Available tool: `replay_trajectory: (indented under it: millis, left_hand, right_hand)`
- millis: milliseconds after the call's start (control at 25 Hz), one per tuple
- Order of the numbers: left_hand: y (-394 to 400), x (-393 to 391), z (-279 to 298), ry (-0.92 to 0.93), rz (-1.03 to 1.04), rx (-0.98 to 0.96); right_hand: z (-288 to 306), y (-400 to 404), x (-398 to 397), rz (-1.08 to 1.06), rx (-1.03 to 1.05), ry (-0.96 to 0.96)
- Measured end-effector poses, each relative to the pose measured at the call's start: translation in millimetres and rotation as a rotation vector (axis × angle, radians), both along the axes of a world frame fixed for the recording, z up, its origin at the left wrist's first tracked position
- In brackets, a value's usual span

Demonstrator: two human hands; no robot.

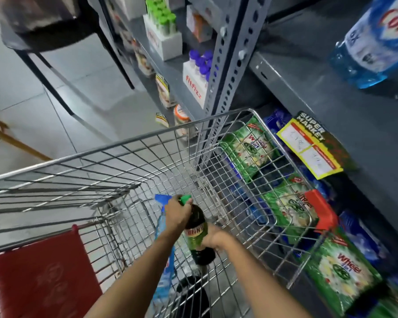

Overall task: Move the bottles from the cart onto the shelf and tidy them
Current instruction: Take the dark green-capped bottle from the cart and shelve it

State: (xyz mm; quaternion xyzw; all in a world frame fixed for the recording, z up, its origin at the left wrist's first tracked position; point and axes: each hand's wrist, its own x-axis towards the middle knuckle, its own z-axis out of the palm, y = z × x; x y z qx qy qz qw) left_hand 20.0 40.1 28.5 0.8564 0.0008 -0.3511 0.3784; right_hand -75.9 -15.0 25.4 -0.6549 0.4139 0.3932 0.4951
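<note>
Closest to the camera on the left is the cart's red child-seat flap [41, 278], and both bare forearms reach out past it into the wire shopping cart [147, 138]. The right hand [216, 238] is wrapped around the lower body of a dark soda bottle [197, 235] with a green label, and the left hand [178, 214] is closed around its neck just under the green cap [185, 199], so the bottle is held tilted between both hands, inside the basket and above its floor. Right beside the left arm there's a clear blue spray bottle [164, 255] with a blue trigger top, leaning in the cart. Something dark sits in the cart below the soda bottle, can't tell what it is. On the right, the grey metal shelf [354, 125] runs alongside the cart; its low level is packed with green Wheel detergent bags [345, 274], seen partly through the wire, and a yellow supermarket price tag [310, 148] hangs off the shelf edge. Further up on the shelf stands a blue Colin cleaner bottle [375, 40]. Far along the rack are white fitfizz boxes [193, 83] holding purple- and green-capped tubes.
</note>
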Motion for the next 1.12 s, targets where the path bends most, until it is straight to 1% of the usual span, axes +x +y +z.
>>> replay_trajectory:
  millis: [160,240,320,440,520,640,760,920,1040,1120]
  left_hand:
    - [-20.4,15.7,66.6,-0.075,0.067,-0.198]
    - [-30.1,17.2,110.9,-0.112,0.084,-0.326]
    - [-34.8,12.0,164.7,-0.163,0.046,-0.444]
    - [-31.1,-12.1,249.0,-0.273,-0.012,-0.598]
    - [-20.5,-35.7,302.5,-0.338,0.011,-0.679]
    - [0.9,-80.3,374.9,-0.417,-0.018,-0.793]
    - [21.5,-123.9,433.7,-0.443,-0.078,-0.941]
    - [40.1,-165.5,479.3,-0.511,-0.163,-1.04]
    - [45.1,-189.7,494.8,-0.516,-0.228,-1.08]
    - [41.4,-201.1,498.6,-0.498,-0.257,-1.101]
  right_hand:
    - [60.6,-29.3,-8.4,-0.214,0.099,-0.124]
    - [99.3,-39.8,-18.9,-0.332,0.187,-0.238]
    - [140.8,-48.1,-30.3,-0.399,0.279,-0.395]
    - [216.1,-49.8,-57.4,-0.381,0.343,-0.616]
    - [263.2,-42.1,-81.5,-0.318,0.349,-0.774]
    - [324.1,-18.9,-125.8,-0.31,0.291,-0.959]
    - [369.0,4.7,-166.6,-0.304,0.236,-1.136]
    - [402.6,30.7,-206.2,-0.315,0.118,-1.291]
    - [414.6,37.8,-229.1,-0.288,0.077,-1.365]
    - [419.3,36.2,-241.5,-0.276,0.064,-1.382]
